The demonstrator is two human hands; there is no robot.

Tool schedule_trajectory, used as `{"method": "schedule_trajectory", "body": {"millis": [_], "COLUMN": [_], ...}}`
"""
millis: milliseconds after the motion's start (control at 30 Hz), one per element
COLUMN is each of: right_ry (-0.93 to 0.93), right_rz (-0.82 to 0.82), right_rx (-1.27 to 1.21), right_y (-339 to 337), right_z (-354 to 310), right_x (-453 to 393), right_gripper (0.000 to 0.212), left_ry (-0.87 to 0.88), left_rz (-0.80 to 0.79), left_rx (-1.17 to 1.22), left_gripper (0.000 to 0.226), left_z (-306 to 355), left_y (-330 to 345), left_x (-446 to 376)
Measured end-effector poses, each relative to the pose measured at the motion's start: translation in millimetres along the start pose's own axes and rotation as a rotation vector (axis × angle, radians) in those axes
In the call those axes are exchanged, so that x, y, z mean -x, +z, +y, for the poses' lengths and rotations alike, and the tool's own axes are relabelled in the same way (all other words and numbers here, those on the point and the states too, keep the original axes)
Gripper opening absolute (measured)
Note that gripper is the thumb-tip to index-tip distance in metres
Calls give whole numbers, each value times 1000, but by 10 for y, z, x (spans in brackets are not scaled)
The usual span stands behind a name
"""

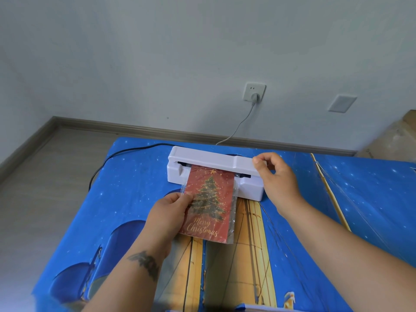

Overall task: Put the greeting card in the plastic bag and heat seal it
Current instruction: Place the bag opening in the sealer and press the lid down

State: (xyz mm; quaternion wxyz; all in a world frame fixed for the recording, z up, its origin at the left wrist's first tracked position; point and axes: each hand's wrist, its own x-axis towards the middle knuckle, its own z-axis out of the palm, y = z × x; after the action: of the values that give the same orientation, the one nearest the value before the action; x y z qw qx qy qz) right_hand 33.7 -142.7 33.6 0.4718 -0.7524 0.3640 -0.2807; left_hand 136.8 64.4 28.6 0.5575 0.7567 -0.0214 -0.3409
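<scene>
A red greeting card [209, 203] with a Christmas tree and "Merry Christmas" sits inside a clear plastic bag [234, 212]. The bag's top end lies between the jaws of the white heat sealer [213, 163], whose lid is slightly raised. My left hand [168, 212] pinches the bag's left edge and holds it level. My right hand [276, 176] grips the right end of the sealer's lid with thumb and fingers.
The sealer stands on a table with a blue starry cloth [135, 188]. A black cord [117, 158] runs off its left side; a grey cable leads to the wall socket [254, 93]. A cardboard box [396, 136] stands at the far right.
</scene>
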Motion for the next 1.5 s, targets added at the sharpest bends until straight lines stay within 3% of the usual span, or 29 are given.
{"method": "schedule_trajectory", "body": {"millis": [133, 267, 600, 1500], "right_ry": [4, 3, -36, -215], "right_rz": [-65, -120, -137, -77], "right_rx": [-9, -1, 92, 132], "right_y": [-72, -128, -195, -280], "right_z": [19, 30, 81, -418], "right_x": [40, 54, 24, -6], "right_gripper": [14, 31, 43, 45], "left_ry": [1, 1, 12, 37], "left_rz": [9, 11, 15, 9], "left_rx": [-2, -11, -33, -10], "left_gripper": [28, 29, 28, 26], "left_z": [-15, -30, -35, -54], "left_y": [0, 1, 2, 5], "left_x": [-19, -28, -29, -58]}}
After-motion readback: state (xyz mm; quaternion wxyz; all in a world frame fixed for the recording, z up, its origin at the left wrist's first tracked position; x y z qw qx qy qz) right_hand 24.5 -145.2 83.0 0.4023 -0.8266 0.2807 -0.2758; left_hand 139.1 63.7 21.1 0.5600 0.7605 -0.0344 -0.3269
